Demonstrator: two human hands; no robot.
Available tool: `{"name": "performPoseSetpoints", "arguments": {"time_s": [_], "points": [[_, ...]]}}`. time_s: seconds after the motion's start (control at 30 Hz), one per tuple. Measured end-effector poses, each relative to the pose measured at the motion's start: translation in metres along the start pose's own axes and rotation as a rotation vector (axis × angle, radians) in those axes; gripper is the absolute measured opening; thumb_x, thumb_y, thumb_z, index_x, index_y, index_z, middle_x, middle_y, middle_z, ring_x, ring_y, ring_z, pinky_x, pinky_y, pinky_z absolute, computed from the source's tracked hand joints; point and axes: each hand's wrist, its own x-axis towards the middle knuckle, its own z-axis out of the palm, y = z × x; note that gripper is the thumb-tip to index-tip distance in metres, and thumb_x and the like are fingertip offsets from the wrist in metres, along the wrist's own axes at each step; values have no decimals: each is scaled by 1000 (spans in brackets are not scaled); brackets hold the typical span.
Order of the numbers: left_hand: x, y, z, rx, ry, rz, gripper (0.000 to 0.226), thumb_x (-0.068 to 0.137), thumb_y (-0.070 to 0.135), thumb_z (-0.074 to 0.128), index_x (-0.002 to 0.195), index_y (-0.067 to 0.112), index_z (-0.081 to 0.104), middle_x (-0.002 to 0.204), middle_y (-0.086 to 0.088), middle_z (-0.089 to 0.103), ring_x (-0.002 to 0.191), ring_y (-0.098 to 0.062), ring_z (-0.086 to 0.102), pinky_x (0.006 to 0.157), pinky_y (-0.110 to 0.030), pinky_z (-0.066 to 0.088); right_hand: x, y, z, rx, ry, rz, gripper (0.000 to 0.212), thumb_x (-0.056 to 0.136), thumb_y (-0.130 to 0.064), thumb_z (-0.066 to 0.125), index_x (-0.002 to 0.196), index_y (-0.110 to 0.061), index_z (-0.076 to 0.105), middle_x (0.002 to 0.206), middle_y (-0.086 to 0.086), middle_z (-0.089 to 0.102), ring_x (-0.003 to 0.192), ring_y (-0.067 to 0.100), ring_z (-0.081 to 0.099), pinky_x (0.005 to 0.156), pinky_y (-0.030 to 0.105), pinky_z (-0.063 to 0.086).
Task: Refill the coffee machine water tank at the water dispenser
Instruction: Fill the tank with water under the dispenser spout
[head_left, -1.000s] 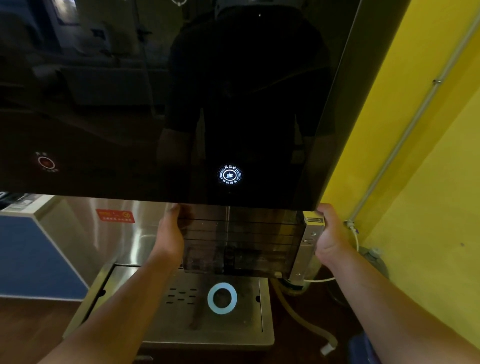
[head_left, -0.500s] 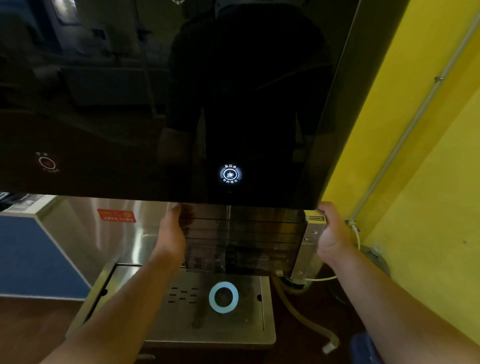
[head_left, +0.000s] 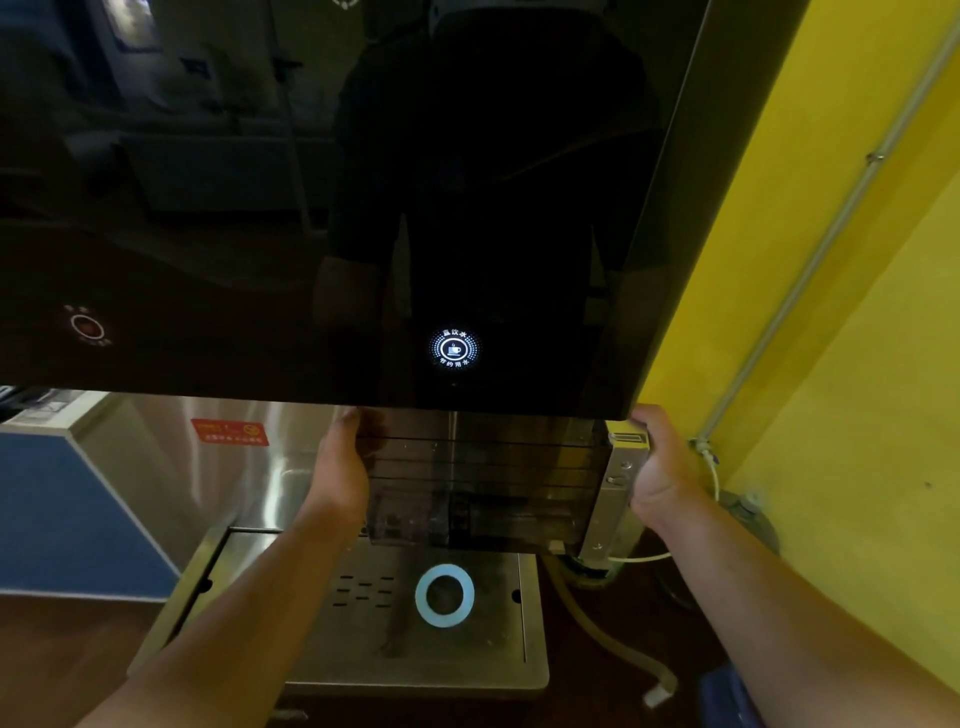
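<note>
A dark see-through water tank (head_left: 483, 478) hangs under the black glossy front panel of the water dispenser (head_left: 363, 208), above the steel drip tray (head_left: 358, 670). My left hand (head_left: 340, 467) grips the tank's left side. My right hand (head_left: 660, 467) grips its right end with the silver fitting (head_left: 618, 483). A thin stream runs down into the tank below the lit white button (head_left: 454, 348). The tank's top edge is hidden behind the panel.
A glowing ring (head_left: 444, 595) marks the drip tray's centre. A dim red button (head_left: 85, 327) sits at the panel's left. A yellow wall (head_left: 841, 364) with a grey pipe (head_left: 810, 260) stands close on the right. A hose (head_left: 613, 644) trails on the floor.
The tank and both hands have risen slightly toward the panel's lower edge; otherwise the scene holds still.
</note>
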Motion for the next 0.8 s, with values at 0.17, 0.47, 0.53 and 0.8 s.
{"name": "performPoseSetpoints", "arguments": {"time_s": [0.17,0.47,0.53,0.8], "points": [[-2,4,3,10,-9,6,37,102,28,30,88,19,63,88,-5,65,83,-18,58,74,-32,42,6,2,-4,1,11,7,60,96,-32,38,43,-17,64,48,-1,61,45,15,60,64,31,41],[-2,1,3,3,1,11,38,104,28,30,87,19,62,86,-5,65,85,-20,59,78,-32,43,12,6,-9,-45,38,-2,45,93,-36,42,59,-19,66,56,1,63,57,21,59,68,34,43],[-4,4,6,-1,4,24,38,104,25,29,85,19,61,81,-4,65,78,-16,58,71,-29,42,11,5,-8,-37,35,1,53,94,-35,41,50,-20,67,53,0,63,53,20,59,66,32,42],[0,-1,0,13,1,30,37,103,30,31,88,20,62,90,-6,65,90,-22,57,87,-37,41,8,3,-6,-35,10,3,60,95,-33,39,43,-19,66,49,-1,61,47,16,59,65,31,41]]}}
